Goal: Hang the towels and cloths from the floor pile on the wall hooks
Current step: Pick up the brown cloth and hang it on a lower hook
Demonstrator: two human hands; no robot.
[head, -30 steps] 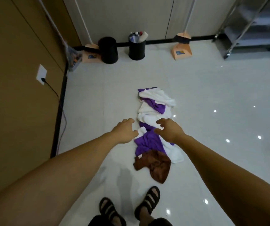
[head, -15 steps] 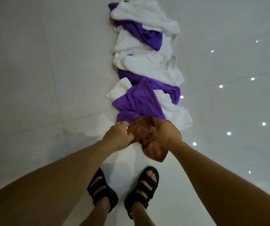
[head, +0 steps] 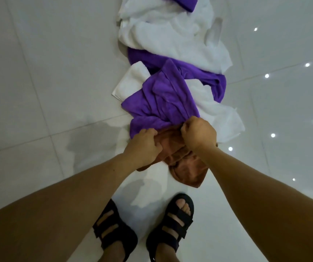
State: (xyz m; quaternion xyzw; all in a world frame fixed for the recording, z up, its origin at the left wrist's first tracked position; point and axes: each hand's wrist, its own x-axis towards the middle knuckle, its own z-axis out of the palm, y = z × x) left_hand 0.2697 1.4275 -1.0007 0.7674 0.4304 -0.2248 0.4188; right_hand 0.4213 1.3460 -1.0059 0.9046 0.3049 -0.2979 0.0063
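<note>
**Q:** Stage shown?
**A:** Opening. At 6 o'clock, black strap sandals [head: 172, 229]. Just beyond, left hand [head: 144, 146] and right hand [head: 199, 137], fingers curled, each pinching the crumpled brown terry cloth [head: 187, 171] on the glossy white tiled floor [head: 38, 91].
**Q:** Remaining?
**A:** Purple plush towel [head: 163, 97] and white towels [head: 170, 35], toward 12 o'clock, unhung; hooks out of view.

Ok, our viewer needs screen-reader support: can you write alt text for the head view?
The left hand and right hand grip a brown cloth at the near end of a floor pile of purple towels and white towels. The person's sandals stand nearer the viewer on glossy white tiles.
</note>
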